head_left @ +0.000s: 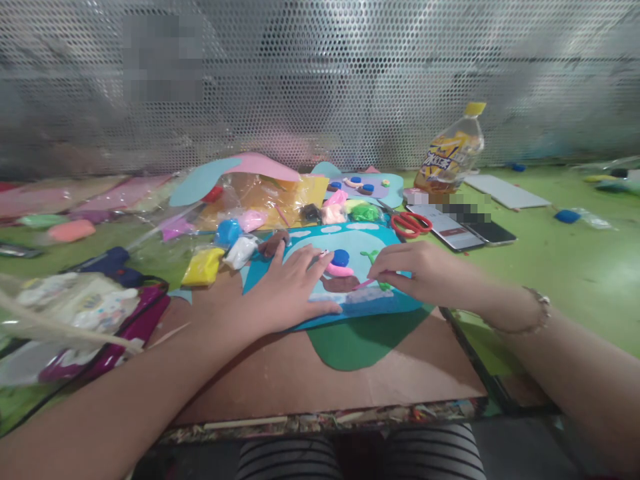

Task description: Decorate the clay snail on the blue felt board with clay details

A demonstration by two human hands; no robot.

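Observation:
A blue paper picture lies on a brown board, with a dark green paper shape under its near edge. On the picture is a snail-like clay figure: a round blue piece, a curved pink piece and a flat brown piece below. A green clay plant stands to its right. My left hand rests flat on the picture's left part, fingers spread. My right hand pinches a thin pink clay tool, its tip at the brown piece's right end.
Packets of coloured clay, including a yellow one and a white one, lie beyond and left of the picture. Red-handled scissors, a phone and a tea bottle stand or lie at the back right. A perforated metal panel rises behind.

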